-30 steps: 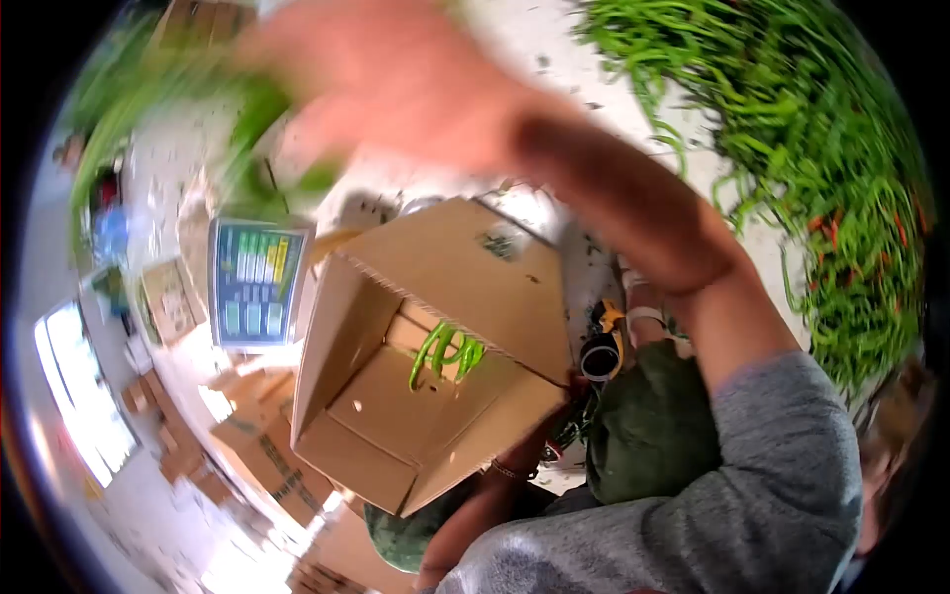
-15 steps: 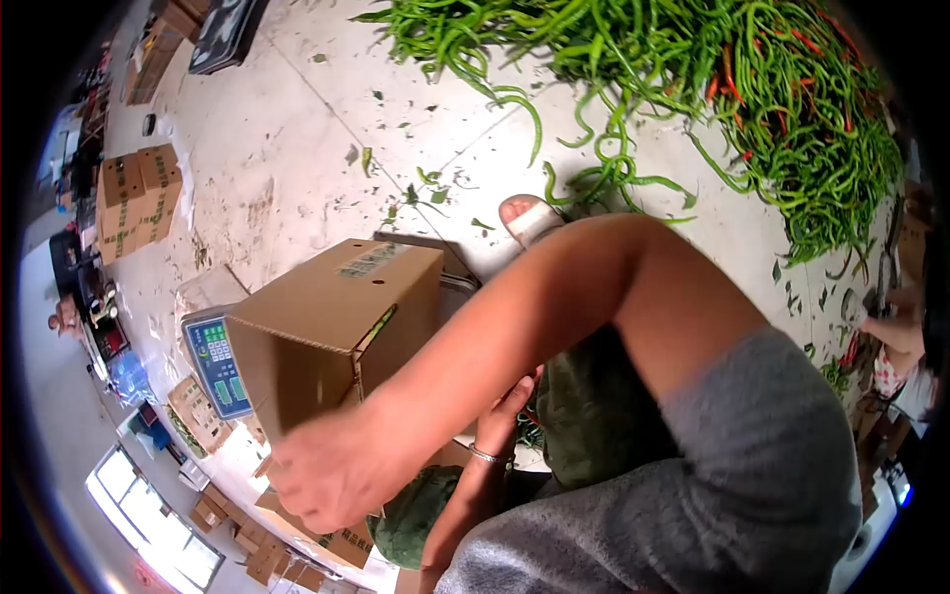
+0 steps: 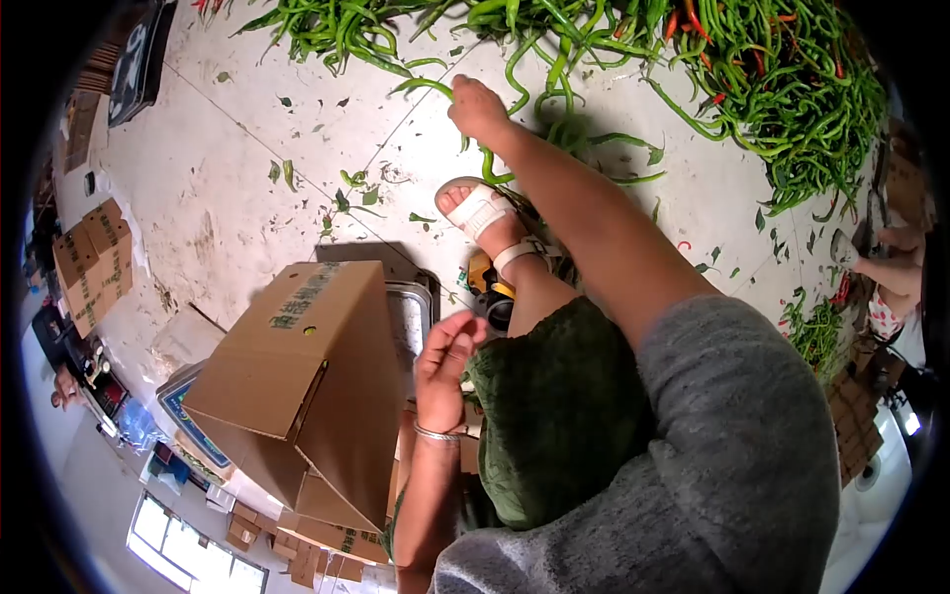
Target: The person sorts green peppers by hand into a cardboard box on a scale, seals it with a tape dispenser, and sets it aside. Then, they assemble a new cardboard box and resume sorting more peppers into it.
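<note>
My right hand [image 3: 478, 107] reaches across to the floor at the top of the view, its fingers closed over a long green chili pepper [image 3: 426, 85] at the edge of the pile. My left hand [image 3: 447, 368], with a bracelet at the wrist, is raised beside my knee, fingers loosely apart and holding nothing. Just left of it a cardboard box [image 3: 287, 327] stands on a platform scale [image 3: 408, 322]. The box partly hides the scale's blue keypad panel [image 3: 183, 411]. A large pile of green chili peppers [image 3: 792, 109], some red, lies on the floor.
Leaf scraps and a few stray peppers dot the pale floor [image 3: 237, 168]. Near my sandalled foot [image 3: 485, 213] is a black and yellow object [image 3: 492, 292]. Another cardboard box [image 3: 94, 262] stands at left, with more boxes [image 3: 252, 525] toward the window. A person's leg [image 3: 891, 272] shows at right.
My right hand has moved from the box's near edge up to the peppers on the floor. My left hand has come up into clearer view beside the box. The view has shifted.
</note>
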`<state>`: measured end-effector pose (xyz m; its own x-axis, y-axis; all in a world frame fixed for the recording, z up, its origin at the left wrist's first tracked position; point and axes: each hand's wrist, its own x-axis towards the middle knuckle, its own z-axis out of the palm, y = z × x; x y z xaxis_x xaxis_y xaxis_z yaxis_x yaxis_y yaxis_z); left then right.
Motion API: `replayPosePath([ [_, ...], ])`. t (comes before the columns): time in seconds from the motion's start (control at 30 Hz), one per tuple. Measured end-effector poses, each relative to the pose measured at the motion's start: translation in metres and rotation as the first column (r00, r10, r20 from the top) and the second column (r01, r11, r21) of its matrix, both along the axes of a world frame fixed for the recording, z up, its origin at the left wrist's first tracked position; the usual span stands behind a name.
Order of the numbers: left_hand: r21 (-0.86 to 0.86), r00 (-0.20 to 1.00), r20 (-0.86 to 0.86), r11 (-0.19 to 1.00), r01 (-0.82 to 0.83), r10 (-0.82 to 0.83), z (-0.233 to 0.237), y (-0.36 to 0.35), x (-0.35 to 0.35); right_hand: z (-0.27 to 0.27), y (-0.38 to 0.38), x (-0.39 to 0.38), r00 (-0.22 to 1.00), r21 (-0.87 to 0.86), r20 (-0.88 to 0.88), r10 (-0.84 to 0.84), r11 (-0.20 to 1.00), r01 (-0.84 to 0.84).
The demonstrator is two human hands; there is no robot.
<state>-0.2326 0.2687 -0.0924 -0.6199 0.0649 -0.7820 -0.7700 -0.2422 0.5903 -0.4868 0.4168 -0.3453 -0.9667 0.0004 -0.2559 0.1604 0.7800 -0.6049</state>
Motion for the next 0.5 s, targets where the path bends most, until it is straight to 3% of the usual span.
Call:
replayPosePath([
  [0.07,-0.056,0.997,0.015,0.996,-0.071,0.072,-0.003,-0.002,-0.01,0.043,0.022,0.004,0.98,-0.152,-0.044,0.192,0.969,-0.196],
  [0.1,-0.062,0.996,0.018,0.994,-0.085,0.086,0.0,-0.002,-0.016,0.072,0.042,0.012,0.965,-0.31,-0.092,0.245,0.914,-0.261],
  [0.13,-0.068,0.995,0.022,0.993,-0.098,0.1,0.002,-0.003,-0.021,0.085,0.07,0.019,0.901,-0.367,-0.194,0.387,0.823,-0.433],
  [0.17,-0.074,0.996,0.016,0.993,-0.092,0.093,-0.002,-0.005,-0.021,0.1,0.094,0.024,0.887,-0.228,0.005,0.461,0.864,-0.448],
  [0.2,-0.067,0.995,0.014,0.993,-0.094,0.095,-0.006,-0.007,-0.02,0.096,0.12,0.04,0.964,-0.385,0.128,0.232,0.907,-0.168],
  [0.23,-0.067,0.994,0.034,0.993,-0.099,0.101,-0.008,-0.005,-0.02,0.093,0.15,0.048,0.969,-0.228,0.054,0.24,0.948,-0.222],
  [0.27,-0.069,0.993,0.055,0.992,-0.102,0.106,-0.01,-0.003,-0.019,0.083,0.184,0.051,0.932,0.009,0.156,0.328,0.943,-0.333],
  [0.3,-0.051,0.993,0.06,0.994,-0.096,0.099,-0.014,-0.002,-0.016,0.065,0.206,0.064,0.947,0.195,0.217,0.236,0.94,-0.278],
  [0.33,-0.034,0.993,0.078,0.995,-0.091,0.094,-0.019,0.0,-0.013,0.048,0.228,0.076,0.917,0.243,0.293,0.27,0.907,-0.344],
  [0.4,-0.007,0.99,0.112,0.996,-0.085,0.085,-0.027,0.003,-0.008,0.026,0.242,0.101,0.914,0.214,0.347,0.21,0.931,-0.295],
  [0.5,-0.039,0.995,0.097,0.999,-0.021,0.025,-0.025,0.007,-0.019,0.027,0.235,0.109,0.939,0.215,0.311,0.148,0.951,-0.221],
])
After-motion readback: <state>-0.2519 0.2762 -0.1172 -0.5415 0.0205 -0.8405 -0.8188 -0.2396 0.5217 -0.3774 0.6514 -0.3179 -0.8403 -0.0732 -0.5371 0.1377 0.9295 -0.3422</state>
